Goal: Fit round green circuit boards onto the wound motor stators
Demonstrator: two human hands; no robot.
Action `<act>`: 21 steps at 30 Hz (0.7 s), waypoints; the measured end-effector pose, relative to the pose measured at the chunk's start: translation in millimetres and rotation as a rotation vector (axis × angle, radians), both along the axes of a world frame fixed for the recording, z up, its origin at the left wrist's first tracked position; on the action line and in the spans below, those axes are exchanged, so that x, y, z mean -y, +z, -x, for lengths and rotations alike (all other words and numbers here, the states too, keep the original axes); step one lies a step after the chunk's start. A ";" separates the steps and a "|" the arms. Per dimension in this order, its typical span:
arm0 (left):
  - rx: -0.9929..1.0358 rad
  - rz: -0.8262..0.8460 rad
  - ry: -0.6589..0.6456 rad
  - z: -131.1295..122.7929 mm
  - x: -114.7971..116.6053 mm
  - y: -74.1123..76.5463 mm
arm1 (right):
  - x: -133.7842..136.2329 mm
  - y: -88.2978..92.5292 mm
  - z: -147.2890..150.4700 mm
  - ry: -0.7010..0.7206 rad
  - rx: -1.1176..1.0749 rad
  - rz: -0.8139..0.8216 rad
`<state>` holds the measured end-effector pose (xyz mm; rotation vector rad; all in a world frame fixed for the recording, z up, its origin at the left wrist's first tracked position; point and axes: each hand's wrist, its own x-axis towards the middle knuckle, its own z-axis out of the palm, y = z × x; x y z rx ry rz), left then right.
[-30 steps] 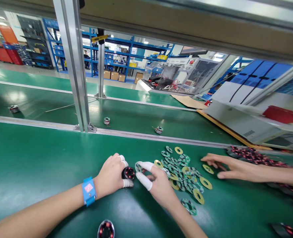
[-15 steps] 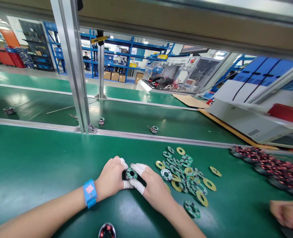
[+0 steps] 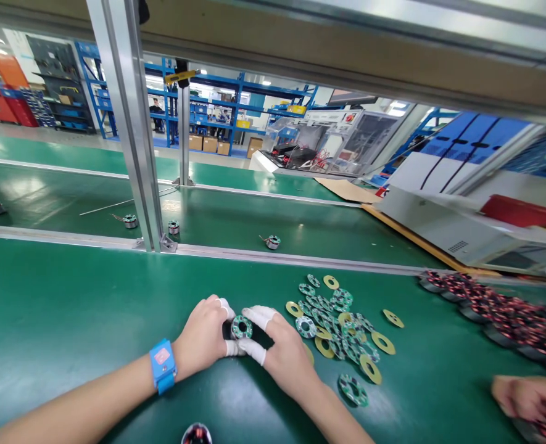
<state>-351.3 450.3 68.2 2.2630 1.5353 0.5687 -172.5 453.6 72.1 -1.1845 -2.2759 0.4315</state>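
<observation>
My left hand (image 3: 204,336), with a blue wrist strap (image 3: 162,365) and white finger cots, grips a small black round motor part (image 3: 242,331) on the green table. My right hand (image 3: 285,351), also in finger cots, pinches the same part from the other side. A green ring-shaped circuit board sits on top of the part between my fingertips. A heap of green ring boards (image 3: 335,314) and yellow washers (image 3: 383,343) lies just right of my right hand.
Several wound stators (image 3: 495,308) are piled at the right. Another person's hand (image 3: 527,399) rests at the lower right. A stator (image 3: 197,434) lies at the bottom edge. An aluminium post (image 3: 134,135) stands ahead; small stators (image 3: 273,242) ride the conveyor behind the rail.
My right hand brought a green ring board onto the black part and now pinches it there. The other person's hand withdrew from the washers to the lower right. Conveyor parts drifted left.
</observation>
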 end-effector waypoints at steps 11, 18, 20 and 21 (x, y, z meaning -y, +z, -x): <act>0.051 0.015 0.001 -0.8 1.1 1.7 | 2.2 -5.2 2.1 -0.036 -0.054 -0.033; 0.046 0.027 -0.010 -0.7 0.5 0.2 | 4.7 -4.7 3.1 -0.076 0.015 -0.047; 0.032 0.033 -0.013 -0.8 0.3 -0.1 | 5.3 -2.1 5.4 -0.089 -0.035 -0.011; 0.025 0.035 -0.012 -0.8 0.2 -0.3 | 5.2 0.3 6.7 -0.086 -0.071 0.018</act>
